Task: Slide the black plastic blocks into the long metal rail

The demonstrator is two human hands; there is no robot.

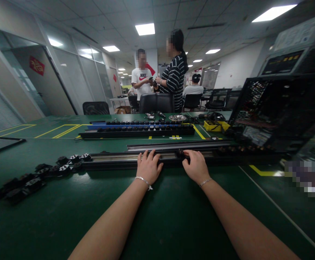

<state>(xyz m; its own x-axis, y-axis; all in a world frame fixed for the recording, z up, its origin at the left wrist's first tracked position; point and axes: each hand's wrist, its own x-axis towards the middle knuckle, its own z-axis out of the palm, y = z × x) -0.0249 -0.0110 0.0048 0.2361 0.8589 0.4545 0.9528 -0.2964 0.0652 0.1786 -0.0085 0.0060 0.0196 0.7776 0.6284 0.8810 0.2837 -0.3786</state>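
A long black rail (114,158) with a pale channel along its middle lies across the green table. My left hand (148,168) rests on it, fingers spread. At the rail, my right hand (196,166) has its thumb and fingers closed around a small black module (179,153), whose shape is partly hidden. Several similar dark modules (244,148) sit in a row along the rail's right part. Off its left end, loose black modules (62,168), some with white faces, lie in uneven rows on the table.
Behind the rail lie another thin rail (157,146), a black strip fitted with several modules (135,133), a metal dish (177,118) and a yellow box (215,125). An opened computer case (279,112) stands at right. People are beyond the table (51,216).
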